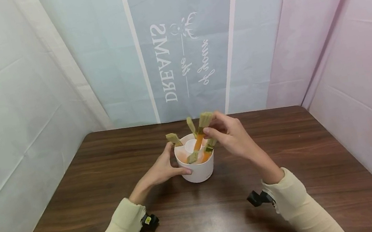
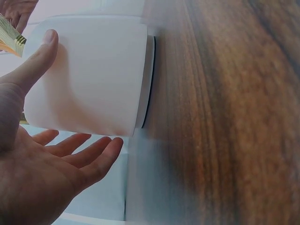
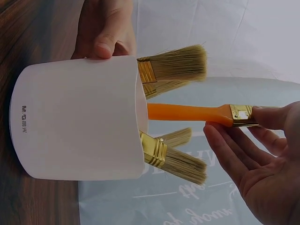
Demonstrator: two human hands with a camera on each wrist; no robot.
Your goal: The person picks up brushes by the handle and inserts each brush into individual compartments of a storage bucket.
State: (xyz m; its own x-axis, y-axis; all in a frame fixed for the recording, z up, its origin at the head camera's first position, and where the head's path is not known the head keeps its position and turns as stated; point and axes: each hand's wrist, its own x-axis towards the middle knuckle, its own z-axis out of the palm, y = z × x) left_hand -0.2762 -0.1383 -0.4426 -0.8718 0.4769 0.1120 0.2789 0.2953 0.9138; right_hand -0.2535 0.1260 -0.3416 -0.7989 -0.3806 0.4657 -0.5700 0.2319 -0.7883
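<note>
A white round pen holder [image 1: 198, 173] with inner compartments stands upright on the table. My left hand [image 1: 161, 170] holds it from the left, thumb on the near wall and fingers along the far left side. With thumb and fingers my right hand [image 1: 235, 136] pinches a paintbrush [image 3: 187, 112] by its gold metal band, bristles up. The lower end of that brush's orange handle is hidden inside the holder. Several other paintbrushes lean out around the rim, among them one brush [image 3: 180, 65] beside my left thumb and another brush [image 3: 176, 159] on the opposite side.
The dark wooden table [image 1: 88, 210] extends on all sides of the holder. Behind it hangs a pale blue cloth [image 1: 113, 62] with mirrored white lettering. Light cloth walls close off the left and right.
</note>
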